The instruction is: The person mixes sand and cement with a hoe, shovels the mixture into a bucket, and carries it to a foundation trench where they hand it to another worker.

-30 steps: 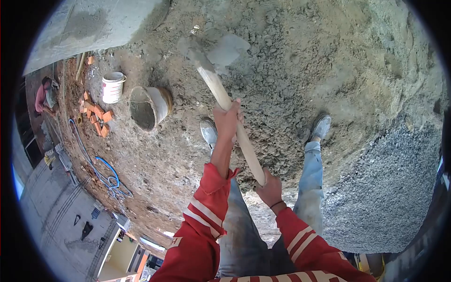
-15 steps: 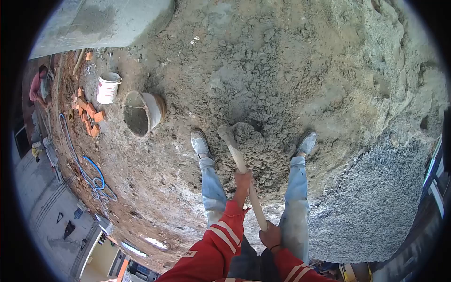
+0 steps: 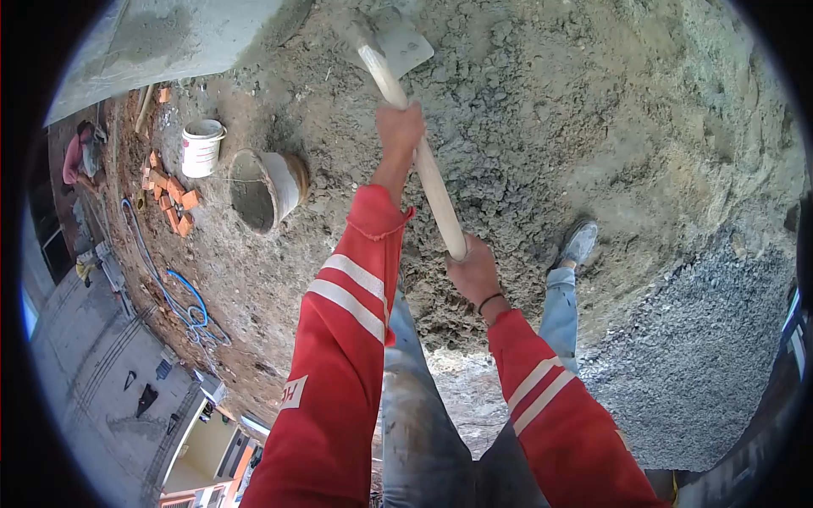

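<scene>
Both my hands grip the pale wooden handle of a hoe [image 3: 436, 193], held out in front of me. My left hand [image 3: 400, 131] is wrapped round the handle nearer the blade. Down at the handle's end, my right hand [image 3: 474, 269] is closed round it. The grey metal blade [image 3: 405, 46] is at the top of the view, over the far side of the wet grey mortar [image 3: 483, 144]. That mortar is spread in lumps on the ground before my feet. My right shoe [image 3: 579, 243] stands at its edge; my left shoe is hidden behind my arm.
Left of the mortar are a tilted, mortar-smeared bucket [image 3: 284, 188], a white bucket [image 3: 201, 151] and orange bricks [image 3: 174, 196]. A blue hose [image 3: 188, 296] lies farther left, where a person [image 3: 78, 161] crouches. Gravel [image 3: 677, 356] is heaped at right; a grey concrete surface [image 3: 178, 42] borders the top left.
The hoe has swung up and forward from between my feet, its blade now farther out. Both arms have stretched forward, hands still on the handle.
</scene>
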### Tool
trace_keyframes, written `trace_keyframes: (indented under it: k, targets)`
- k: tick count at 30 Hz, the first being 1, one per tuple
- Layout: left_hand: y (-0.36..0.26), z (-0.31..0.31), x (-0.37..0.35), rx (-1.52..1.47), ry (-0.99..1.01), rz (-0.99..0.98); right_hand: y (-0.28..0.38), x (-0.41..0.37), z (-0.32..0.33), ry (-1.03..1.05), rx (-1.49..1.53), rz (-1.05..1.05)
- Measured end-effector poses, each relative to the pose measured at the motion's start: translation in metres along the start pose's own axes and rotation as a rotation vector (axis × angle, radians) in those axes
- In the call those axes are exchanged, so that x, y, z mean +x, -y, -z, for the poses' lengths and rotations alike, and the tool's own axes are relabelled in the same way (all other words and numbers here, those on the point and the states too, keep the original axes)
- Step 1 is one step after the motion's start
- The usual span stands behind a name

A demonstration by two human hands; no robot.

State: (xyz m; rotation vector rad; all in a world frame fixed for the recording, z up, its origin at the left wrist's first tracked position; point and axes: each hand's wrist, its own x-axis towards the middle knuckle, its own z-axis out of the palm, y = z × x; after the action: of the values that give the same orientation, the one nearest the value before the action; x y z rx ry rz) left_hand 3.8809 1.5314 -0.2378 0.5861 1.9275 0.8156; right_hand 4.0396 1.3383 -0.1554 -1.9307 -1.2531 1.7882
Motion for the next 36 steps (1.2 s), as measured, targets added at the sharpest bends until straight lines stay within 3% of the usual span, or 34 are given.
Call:
trace_keyframes:
  k: [3, 5, 8, 9, 12, 15, 19, 20, 22, 24, 25, 27, 29, 31, 33, 35, 36]
  targets:
    - [0.042, -0.018, 0.016, 0.233, -0.011, 0.05, 0.017, -0.012, -0.008, -0.013, 0.104, -0.073]
    - [0.098, -0.019, 0.001, 0.362, -0.039, 0.133, 0.009, -0.054, -0.004, -0.021, -0.064, -0.253]
    - [0.108, -0.003, -0.102, 0.302, -0.048, 0.302, -0.014, -0.126, 0.014, 0.052, -0.128, -0.269]
    - [0.186, 0.001, -0.109, 0.392, -0.07, 0.322, -0.033, -0.152, 0.01, 0.059, -0.24, -0.282]
    - [0.163, 0.012, -0.225, 0.17, 0.018, 0.515, -0.049, -0.23, 0.02, 0.114, -0.303, -0.405]
    - [0.183, 0.017, -0.312, -0.034, 0.007, 0.608, -0.082, -0.304, 0.023, 0.099, -0.354, -0.454]
    - [0.18, 0.025, -0.344, 0.064, -0.037, 0.611, -0.066, -0.324, 0.021, 0.108, -0.451, -0.505]
    - [0.184, 0.031, -0.341, 0.058, -0.044, 0.626, -0.065, -0.32, 0.018, 0.12, -0.463, -0.509]
    - [0.166, 0.042, -0.294, 0.077, -0.091, 0.426, -0.061, -0.278, 0.008, 0.089, -0.436, -0.371]
    - [0.107, 0.061, -0.229, -0.1, -0.106, 0.279, -0.059, -0.212, -0.008, 0.096, -0.48, -0.236]
    - [0.083, 0.069, -0.189, -0.175, -0.098, 0.278, -0.041, -0.171, -0.018, 0.038, -0.326, -0.131]
    - [0.044, 0.087, -0.108, -0.167, -0.135, 0.092, -0.018, -0.084, -0.046, 0.015, -0.232, 0.016]
    - [0.038, 0.097, -0.019, 0.071, -0.228, -0.142, 0.016, 0.008, -0.076, 0.047, -0.073, 0.132]
    - [0.044, 0.102, 0.057, 0.321, -0.297, -0.175, 0.05, 0.074, -0.098, 0.082, -0.043, 0.158]
    - [0.037, 0.109, 0.084, 0.451, -0.306, -0.204, 0.075, 0.096, -0.106, 0.067, -0.147, 0.219]
    - [0.034, 0.115, 0.089, 0.477, -0.094, -0.009, 0.079, 0.079, -0.099, 0.059, -0.17, 0.197]
    - [0.039, 0.114, 0.078, 0.48, -0.094, -0.005, 0.08, 0.064, -0.097, 0.056, -0.186, 0.181]
